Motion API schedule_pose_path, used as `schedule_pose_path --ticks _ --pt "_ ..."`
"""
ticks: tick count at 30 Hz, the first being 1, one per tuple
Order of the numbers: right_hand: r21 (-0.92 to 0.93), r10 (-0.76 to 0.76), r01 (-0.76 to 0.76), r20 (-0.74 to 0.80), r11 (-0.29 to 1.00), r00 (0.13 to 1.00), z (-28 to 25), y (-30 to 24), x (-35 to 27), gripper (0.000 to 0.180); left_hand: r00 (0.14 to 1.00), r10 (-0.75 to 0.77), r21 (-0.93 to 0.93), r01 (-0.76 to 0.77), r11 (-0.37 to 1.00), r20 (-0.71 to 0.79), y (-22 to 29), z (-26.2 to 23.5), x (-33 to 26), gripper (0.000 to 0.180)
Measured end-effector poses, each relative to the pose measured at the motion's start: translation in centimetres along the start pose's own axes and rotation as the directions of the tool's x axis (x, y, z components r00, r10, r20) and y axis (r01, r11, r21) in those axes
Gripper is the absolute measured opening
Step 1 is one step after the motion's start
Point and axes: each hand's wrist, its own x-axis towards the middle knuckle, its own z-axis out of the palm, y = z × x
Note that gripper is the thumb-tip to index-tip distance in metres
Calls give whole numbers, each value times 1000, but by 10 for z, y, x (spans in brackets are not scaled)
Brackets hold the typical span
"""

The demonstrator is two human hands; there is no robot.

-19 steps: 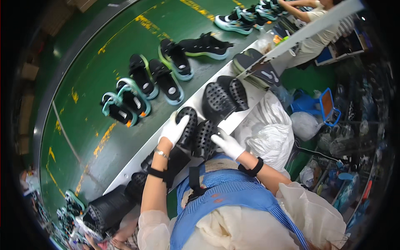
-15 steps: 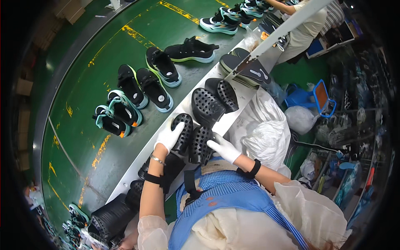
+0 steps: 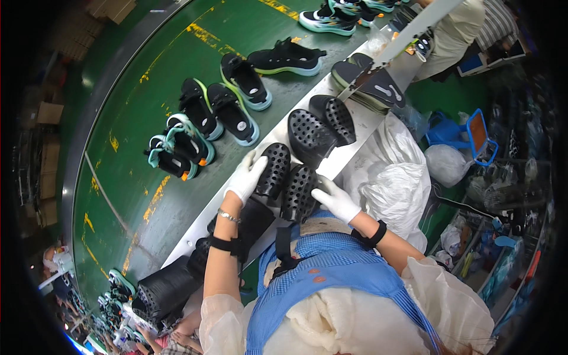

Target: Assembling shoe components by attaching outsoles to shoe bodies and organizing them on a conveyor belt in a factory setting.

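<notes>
Both my hands wear white gloves. My left hand [image 3: 245,177] rests on the left one of a pair of black perforated clogs [image 3: 272,170]. My right hand [image 3: 335,199] lies against the right clog [image 3: 299,190] of the same pair. The pair sits on the grey ledge [image 3: 278,127] beside the green conveyor belt [image 3: 148,100]. A second pair of black perforated clogs [image 3: 319,127] lies just beyond on the ledge.
Several black sneakers with mint soles [image 3: 231,106] ride the belt in pairs. Dark shoe parts [image 3: 367,80] lie further along the ledge, where another person [image 3: 455,29] stands. A white plastic bag [image 3: 390,177] sits at my right. More black clogs [image 3: 163,290] are stacked lower left.
The view has shifted slightly, so the shoes sit a little lower in the picture. My hands remain on the same pair of black clogs, barely moved.
</notes>
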Motion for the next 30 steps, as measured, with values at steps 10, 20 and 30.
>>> schedule_pose_path --ticks 10,20,30 --pt "345 156 -176 86 922 984 -3 18 3 83 987 40 -74 -29 997 157 -46 2 38 63" --pt "-135 -419 418 -552 898 721 -97 -1 39 63 989 138 435 -150 888 58 75 -22 34 75" --pt "-494 -458 329 -164 805 873 -122 -97 94 96 851 520 415 -502 759 79 122 21 26 97"
